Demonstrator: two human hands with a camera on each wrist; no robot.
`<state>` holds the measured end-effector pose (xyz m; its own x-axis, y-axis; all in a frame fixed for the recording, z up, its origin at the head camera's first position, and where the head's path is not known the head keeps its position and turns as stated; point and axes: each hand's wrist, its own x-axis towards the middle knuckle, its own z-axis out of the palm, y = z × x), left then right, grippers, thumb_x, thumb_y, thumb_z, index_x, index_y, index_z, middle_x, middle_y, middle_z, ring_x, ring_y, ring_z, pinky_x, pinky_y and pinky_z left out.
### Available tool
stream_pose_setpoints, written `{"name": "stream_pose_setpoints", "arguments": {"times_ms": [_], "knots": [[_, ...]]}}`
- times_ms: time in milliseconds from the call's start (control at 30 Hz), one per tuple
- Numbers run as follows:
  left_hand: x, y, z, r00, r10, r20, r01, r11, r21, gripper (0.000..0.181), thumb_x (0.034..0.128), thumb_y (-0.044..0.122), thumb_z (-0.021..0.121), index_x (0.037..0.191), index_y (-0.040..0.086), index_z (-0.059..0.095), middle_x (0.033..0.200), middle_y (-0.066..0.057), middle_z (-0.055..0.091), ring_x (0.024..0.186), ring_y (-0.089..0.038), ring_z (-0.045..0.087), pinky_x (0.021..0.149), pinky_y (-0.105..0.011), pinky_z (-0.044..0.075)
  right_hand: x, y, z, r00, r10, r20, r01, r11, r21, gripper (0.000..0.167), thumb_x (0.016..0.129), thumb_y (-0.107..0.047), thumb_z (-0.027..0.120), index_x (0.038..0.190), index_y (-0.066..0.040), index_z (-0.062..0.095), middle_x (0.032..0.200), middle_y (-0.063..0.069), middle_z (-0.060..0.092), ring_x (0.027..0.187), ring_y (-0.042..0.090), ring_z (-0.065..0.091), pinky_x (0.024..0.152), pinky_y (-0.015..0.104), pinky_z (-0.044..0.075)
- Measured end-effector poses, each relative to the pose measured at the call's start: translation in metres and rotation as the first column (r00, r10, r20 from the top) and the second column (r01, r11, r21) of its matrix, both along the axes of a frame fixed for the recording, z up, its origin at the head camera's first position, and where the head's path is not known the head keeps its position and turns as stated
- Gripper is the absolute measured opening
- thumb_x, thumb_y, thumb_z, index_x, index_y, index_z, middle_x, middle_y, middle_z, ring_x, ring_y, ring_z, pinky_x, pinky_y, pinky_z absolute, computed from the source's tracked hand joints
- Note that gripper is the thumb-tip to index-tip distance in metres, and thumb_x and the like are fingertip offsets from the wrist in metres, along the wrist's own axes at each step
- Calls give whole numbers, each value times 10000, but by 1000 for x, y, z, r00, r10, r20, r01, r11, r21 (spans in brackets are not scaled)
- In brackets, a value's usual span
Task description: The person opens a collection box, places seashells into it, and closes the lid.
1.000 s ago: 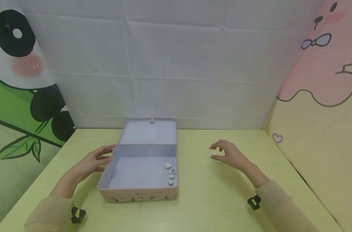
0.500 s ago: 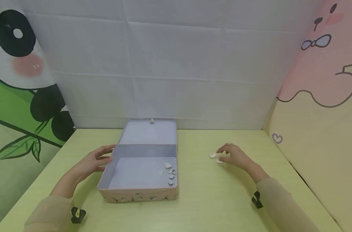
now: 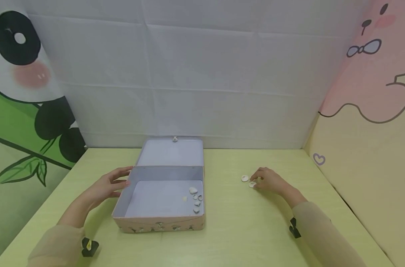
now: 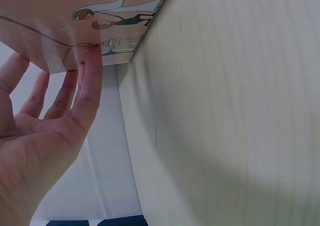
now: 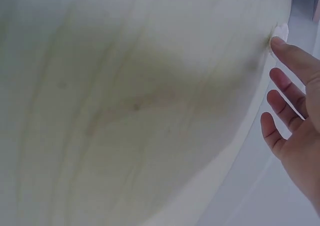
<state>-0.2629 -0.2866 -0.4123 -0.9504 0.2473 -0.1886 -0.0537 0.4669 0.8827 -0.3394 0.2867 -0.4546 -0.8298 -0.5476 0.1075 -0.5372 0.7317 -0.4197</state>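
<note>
A tin box [image 3: 159,224] with its lid [image 3: 170,151] raised back stands on the table, its inside pale lavender. Several small shells [image 3: 193,190] lie along its right side. My left hand [image 3: 103,189] rests its spread, fairly straight fingers against the box's left wall; the left wrist view shows the fingertips on the printed pink side [image 4: 50,30]. To the right of the box, my right hand [image 3: 272,181] pinches a white shell [image 3: 252,184] at the table between thumb and forefinger. Another white shell [image 3: 244,178] lies just left of it.
The pale yellow table [image 3: 229,237] meets a white cloth backdrop [image 3: 202,92] behind. Cartoon-printed panels flank it, a green one [image 3: 25,148] on the left and a pink and yellow one [image 3: 366,148] on the right.
My right hand has left the farther-left shell, moved slightly right, and closed thumb and forefinger on the nearer shell. The left hand and box have stayed in place.
</note>
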Motion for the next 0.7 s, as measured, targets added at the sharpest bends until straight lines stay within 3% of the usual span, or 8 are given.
{"name": "stream_pose_setpoints", "arguments": {"times_ms": [133,467,700], "knots": [[-1,0,0,1000,2,0,-2,1000,3,730,930,302,593,1512,148,179,1542,-204,173,1349,-448,288,932,-500,478,-1,1,-2,1000,-12,17,11,1000,4,183,811,-151,741,987,-108,715,971,22,624,914,203,556,813,386,480],[-1,0,0,1000,3,1,-3,1000,3,728,929,306,595,1511,156,184,1539,-209,172,1360,-455,257,933,-503,476,-6,1,-9,999,-16,-28,15,1000,-13,50,817,-153,730,853,-122,714,843,-20,600,759,125,506,685,290,448],[-1,1,0,1000,6,5,-6,1000,5,739,925,316,599,1513,155,181,1542,-206,171,1353,-449,279,933,-501,477,-6,0,-8,1000,-24,-17,24,1000,-16,40,820,-151,729,835,-122,706,837,-15,597,751,129,506,673,278,445]]}}
